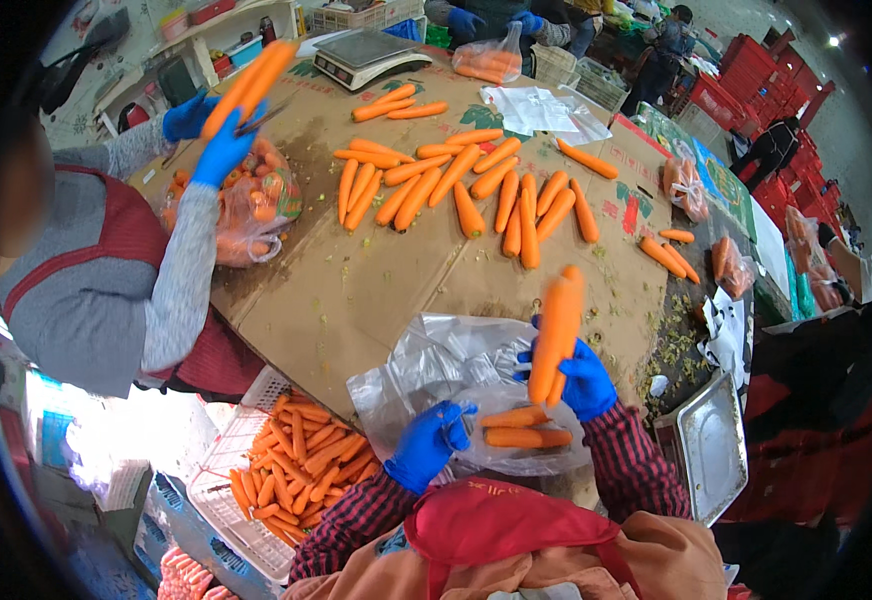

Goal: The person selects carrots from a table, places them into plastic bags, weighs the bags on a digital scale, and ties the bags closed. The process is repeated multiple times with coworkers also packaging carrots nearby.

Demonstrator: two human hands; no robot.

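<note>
My right hand, in a blue glove, is shut around a small bunch of carrots raised above the cardboard-covered table. Below it lies a clear plastic bag with a few carrots inside. The fingers of my left hand, gloved in blue too, pinch this bag at its left side. More flat plastic bags are spread just beyond my hands. Loose carrots lie in a scattered band across the middle of the table.
A co-worker's gloved hands hold carrots and a blade at left, over a filled bag. A crate of carrots stands below the table's left edge. A scale sits at the far end, a metal tray at right.
</note>
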